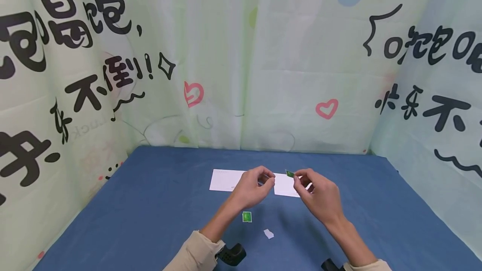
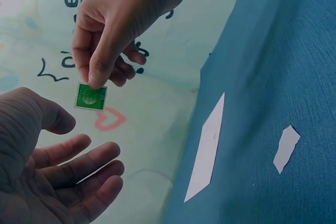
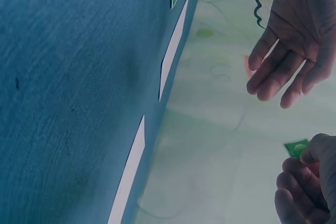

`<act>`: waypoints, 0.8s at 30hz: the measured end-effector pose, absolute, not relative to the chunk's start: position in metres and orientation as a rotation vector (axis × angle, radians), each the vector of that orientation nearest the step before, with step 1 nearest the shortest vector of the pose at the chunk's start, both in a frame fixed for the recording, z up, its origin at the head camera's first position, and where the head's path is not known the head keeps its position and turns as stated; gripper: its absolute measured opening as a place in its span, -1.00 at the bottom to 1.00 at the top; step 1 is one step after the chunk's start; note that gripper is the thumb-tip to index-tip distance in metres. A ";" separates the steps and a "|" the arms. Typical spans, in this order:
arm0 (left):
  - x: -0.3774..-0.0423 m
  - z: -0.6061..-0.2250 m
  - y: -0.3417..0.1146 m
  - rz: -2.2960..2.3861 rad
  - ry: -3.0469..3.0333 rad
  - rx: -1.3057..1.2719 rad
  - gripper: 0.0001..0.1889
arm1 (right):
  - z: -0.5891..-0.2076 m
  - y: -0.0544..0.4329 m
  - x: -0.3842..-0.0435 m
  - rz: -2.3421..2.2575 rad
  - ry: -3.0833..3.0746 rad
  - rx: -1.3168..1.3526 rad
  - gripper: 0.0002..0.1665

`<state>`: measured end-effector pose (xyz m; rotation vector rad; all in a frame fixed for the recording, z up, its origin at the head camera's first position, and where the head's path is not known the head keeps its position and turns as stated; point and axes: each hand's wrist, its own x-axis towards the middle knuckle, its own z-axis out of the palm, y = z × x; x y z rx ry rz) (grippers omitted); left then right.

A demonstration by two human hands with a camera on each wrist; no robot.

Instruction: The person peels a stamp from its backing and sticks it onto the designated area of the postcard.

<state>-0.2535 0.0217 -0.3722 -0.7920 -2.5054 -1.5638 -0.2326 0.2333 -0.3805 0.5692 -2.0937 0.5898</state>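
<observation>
My right hand [image 1: 321, 198] pinches a small green postage stamp [image 2: 90, 97] with a white border between thumb and fingertips, above the table. Facing it, my left hand [image 1: 253, 188] is held in the air with relaxed, parted fingers and nothing in them. A gap separates its fingertips from the stamp in the left wrist view. Beyond the hands lie two white envelopes side by side; the left envelope [image 1: 223, 180] and the right envelope [image 1: 284, 185] are each partly hidden by a hand in the head view.
A second green stamp [image 1: 247, 217] lies on the blue tablecloth [image 1: 158, 212], nearer me than the envelopes. To its right is a torn white paper scrap [image 1: 268, 233]. Light printed curtains [image 1: 278, 62] hang behind the table and at both sides.
</observation>
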 end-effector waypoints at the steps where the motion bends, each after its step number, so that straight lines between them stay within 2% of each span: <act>1: -0.254 -0.373 0.022 -1.565 -2.509 -0.789 -0.78 | -0.381 0.234 -0.233 0.591 -2.097 0.564 -0.80; 24: -0.258 -0.381 0.025 -1.510 -2.580 -0.759 -0.78 | -0.382 0.244 -0.239 0.609 -2.171 0.449 -0.84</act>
